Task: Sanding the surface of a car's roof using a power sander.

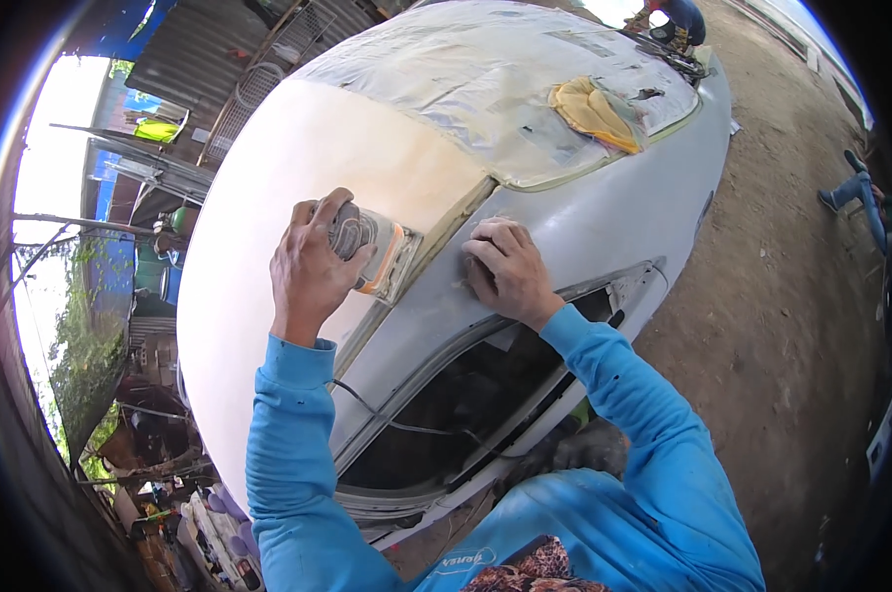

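**Sanding at the roof pillar of a primed car**

The left hand [310, 264] has its fingers closed around a small power sander [367, 247], which sits on the car body [604, 212] just where the pale sanded roof [298, 168] meets the grey pillar. The sander's orange-edged pad touches the panel; its underside is hidden, and most of its housing is covered by the hand. A thin cord [367, 403] runs from below the left sleeve across the window opening [465, 405], and its far end cannot be traced.

The right hand [508, 271] lies just right of the sander, fingers curled and pressed onto the grey pillar, holding nothing that can be seen.

Beyond the sander, the windscreen is covered with masking paper [485, 79], and a yellow cloth [594, 113] lies on it. The interior seen through the window opening is too dark to make out. Further along the car, another person [675, 20] is cut off by the picture's upper edge.
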`<action>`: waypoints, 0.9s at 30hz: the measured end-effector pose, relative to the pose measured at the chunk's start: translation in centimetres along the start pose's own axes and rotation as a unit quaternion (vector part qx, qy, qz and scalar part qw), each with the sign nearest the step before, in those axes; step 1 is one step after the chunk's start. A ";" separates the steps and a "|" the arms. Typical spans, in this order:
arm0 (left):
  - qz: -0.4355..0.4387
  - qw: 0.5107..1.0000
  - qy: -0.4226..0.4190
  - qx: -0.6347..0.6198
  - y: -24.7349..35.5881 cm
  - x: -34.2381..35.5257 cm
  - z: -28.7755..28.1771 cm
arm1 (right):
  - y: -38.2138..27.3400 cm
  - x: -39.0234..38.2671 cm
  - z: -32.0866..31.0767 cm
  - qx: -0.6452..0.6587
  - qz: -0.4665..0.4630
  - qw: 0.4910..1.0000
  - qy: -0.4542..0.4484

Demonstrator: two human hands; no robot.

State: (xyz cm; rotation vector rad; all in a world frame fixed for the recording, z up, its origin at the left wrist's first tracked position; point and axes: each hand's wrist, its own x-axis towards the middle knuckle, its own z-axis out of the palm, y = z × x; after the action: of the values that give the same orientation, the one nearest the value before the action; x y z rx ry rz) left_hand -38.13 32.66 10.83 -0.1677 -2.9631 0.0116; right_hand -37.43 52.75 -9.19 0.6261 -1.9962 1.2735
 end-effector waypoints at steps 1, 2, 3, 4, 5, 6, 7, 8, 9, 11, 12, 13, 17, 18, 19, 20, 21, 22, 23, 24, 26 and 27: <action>0.031 0.999 0.007 -0.012 1.0 0.8 0.3 | 0.1 0.0 -0.1 -0.015 0.000 1.000 -0.002; 0.042 0.999 0.006 -0.013 1.9 1.5 0.6 | 0.1 0.0 0.0 -0.005 -0.005 1.000 0.007; 0.044 0.999 -0.001 -0.020 2.6 2.2 0.8 | 0.1 0.0 0.0 0.005 -0.012 1.000 0.016; 0.055 0.998 -0.001 -0.013 3.2 2.8 0.9 | 0.0 0.0 0.1 0.009 -0.010 1.000 0.019; 0.065 0.998 0.000 -0.004 3.6 3.2 0.9 | 0.0 -0.1 0.1 0.001 -0.005 1.000 0.018; 0.063 0.998 -0.010 -0.002 3.8 3.4 0.9 | 0.0 -0.1 0.1 0.006 -0.004 1.000 0.016; 0.064 0.998 -0.010 -0.005 3.9 3.5 0.8 | -0.1 -0.2 0.1 0.016 -0.007 1.000 0.016; 0.067 0.998 -0.011 -0.007 3.8 3.4 0.8 | 0.0 -0.2 0.1 0.013 -0.006 1.000 0.011; 0.066 0.998 -0.015 -0.008 3.5 3.3 0.6 | 0.0 -0.2 0.1 0.009 -0.009 1.000 0.009; 0.062 0.998 -0.004 -0.003 2.4 2.1 0.3 | 0.0 -0.2 0.2 0.009 -0.015 1.000 0.006; 0.053 0.999 0.000 -0.002 1.7 1.2 0.2 | 0.0 -0.2 0.3 -0.002 -0.010 1.000 0.008; 0.051 0.999 0.004 0.001 0.8 0.3 -0.1 | 0.0 -0.2 0.3 -0.011 -0.007 1.000 0.015; 0.020 1.000 0.017 -0.005 -3.7 -4.7 -1.4 | -0.3 -0.2 0.5 -0.014 -0.006 1.000 0.002; 0.006 1.000 0.018 0.003 -4.8 -6.0 -1.7 | -0.3 -0.1 0.5 -0.019 -0.008 1.000 0.003; -0.002 1.000 0.021 0.003 -5.9 -7.2 -2.1 | -0.3 0.0 0.5 -0.023 -0.009 1.000 0.008; -0.015 1.000 0.021 0.007 -6.9 -8.4 -2.5 | -0.4 0.0 0.5 -0.025 -0.010 1.000 0.010; -0.023 0.999 0.021 0.011 -7.7 -9.6 -2.9 | -0.4 0.1 0.6 -0.018 -0.015 1.000 0.005; -0.032 0.999 0.019 0.007 -8.3 -10.6 -3.2 | -0.4 0.1 0.6 -0.024 -0.013 1.000 0.004; -0.059 0.998 0.002 0.000 -8.8 -11.3 -3.5 | -0.5 0.1 0.6 -0.029 -0.011 0.999 0.008; -0.067 0.998 -0.004 0.000 -9.0 -11.5 -3.6 | -0.5 0.1 0.6 -0.032 -0.011 0.999 0.006; -0.031 0.999 0.023 0.006 -8.9 -11.3 -3.5 | -0.6 0.1 0.7 -0.032 -0.008 0.999 -0.005; -0.049 0.999 0.013 0.004 -8.4 -10.7 -3.3 | -0.6 0.1 0.7 -0.035 -0.005 0.999 -0.006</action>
State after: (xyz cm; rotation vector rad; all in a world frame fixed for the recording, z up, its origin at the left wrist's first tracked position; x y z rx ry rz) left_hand -27.98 23.07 12.40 -0.0218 -2.9415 0.0089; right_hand -37.28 51.90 -8.92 0.6096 -2.0353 1.1909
